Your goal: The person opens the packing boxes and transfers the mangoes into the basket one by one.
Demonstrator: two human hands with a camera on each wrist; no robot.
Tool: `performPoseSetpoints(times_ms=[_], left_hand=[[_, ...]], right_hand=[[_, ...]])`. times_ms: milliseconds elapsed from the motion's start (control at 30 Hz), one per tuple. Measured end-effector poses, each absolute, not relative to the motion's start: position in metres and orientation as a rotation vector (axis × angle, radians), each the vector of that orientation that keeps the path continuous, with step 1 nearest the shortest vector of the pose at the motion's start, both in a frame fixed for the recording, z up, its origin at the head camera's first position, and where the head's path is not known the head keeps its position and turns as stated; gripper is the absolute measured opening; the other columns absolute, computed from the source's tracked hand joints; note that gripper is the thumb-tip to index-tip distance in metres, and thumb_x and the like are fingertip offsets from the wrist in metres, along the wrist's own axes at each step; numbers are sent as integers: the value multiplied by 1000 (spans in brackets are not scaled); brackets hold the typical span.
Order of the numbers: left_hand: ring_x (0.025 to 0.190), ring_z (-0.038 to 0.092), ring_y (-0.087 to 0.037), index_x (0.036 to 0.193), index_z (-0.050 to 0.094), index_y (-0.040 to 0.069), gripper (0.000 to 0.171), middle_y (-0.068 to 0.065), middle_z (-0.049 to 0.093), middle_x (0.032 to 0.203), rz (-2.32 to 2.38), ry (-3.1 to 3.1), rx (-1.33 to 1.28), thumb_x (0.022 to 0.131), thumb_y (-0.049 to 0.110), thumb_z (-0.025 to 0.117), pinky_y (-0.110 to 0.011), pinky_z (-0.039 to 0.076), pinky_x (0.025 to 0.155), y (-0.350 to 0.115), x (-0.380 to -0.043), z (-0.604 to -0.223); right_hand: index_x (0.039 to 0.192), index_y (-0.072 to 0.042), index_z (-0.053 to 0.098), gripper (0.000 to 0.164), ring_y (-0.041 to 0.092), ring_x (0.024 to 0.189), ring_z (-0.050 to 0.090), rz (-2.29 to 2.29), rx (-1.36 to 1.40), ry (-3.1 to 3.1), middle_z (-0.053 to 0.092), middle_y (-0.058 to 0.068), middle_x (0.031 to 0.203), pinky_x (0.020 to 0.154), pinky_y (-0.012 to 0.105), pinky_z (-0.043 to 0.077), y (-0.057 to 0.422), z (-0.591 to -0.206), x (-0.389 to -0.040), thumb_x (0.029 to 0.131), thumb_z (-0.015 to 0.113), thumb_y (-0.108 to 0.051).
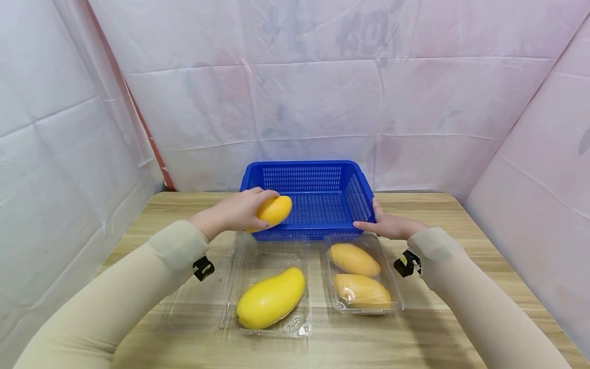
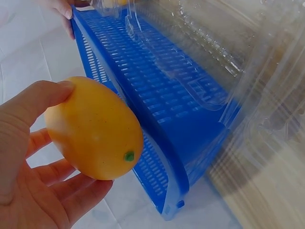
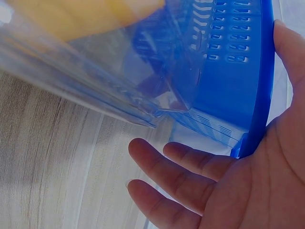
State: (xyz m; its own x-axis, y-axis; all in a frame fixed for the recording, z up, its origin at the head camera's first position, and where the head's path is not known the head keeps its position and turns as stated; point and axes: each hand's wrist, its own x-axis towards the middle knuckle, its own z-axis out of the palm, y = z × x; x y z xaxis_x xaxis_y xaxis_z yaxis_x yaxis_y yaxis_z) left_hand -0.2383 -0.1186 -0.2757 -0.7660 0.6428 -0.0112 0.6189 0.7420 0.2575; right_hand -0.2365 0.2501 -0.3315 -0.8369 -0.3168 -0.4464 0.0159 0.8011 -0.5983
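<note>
My left hand (image 1: 244, 208) grips an orange-yellow mango (image 1: 276, 209) over the front left part of the blue basket (image 1: 299, 229). The left wrist view shows a green stem spot on the mango (image 2: 95, 129), with the thumb on top and the fingers below. At the basket's front right corner, my right hand (image 1: 392, 225) rests with its thumb and fingers spread around the corner. Its fingers (image 3: 167, 176) look loosely extended in the right wrist view, and the basket's corner (image 3: 255, 129) lies against the palm.
A clear plastic box (image 1: 301, 328) in front of the basket holds a large yellow mango (image 1: 272, 298); its lid (image 1: 198, 307) lies left. Another clear box (image 1: 397, 307) on the right contains two orange mangoes (image 1: 355, 259). White sheets (image 1: 313, 102) surround the wooden table (image 1: 438, 205).
</note>
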Motion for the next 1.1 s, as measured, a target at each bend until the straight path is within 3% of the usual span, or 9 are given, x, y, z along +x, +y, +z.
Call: performPoseSetpoints(times_ms=[1100], left_hand=[[97,49,-22,138,42,13,64,-8,52,122,322,2839,965,82,29,70,-39,45,82,-103,-266,-274]], right_hand=[[135,1,-34,111,49,134,-4,-835,-225,2435,-26,30,145,102,65,9,250,-330,-238,89,44,-62]])
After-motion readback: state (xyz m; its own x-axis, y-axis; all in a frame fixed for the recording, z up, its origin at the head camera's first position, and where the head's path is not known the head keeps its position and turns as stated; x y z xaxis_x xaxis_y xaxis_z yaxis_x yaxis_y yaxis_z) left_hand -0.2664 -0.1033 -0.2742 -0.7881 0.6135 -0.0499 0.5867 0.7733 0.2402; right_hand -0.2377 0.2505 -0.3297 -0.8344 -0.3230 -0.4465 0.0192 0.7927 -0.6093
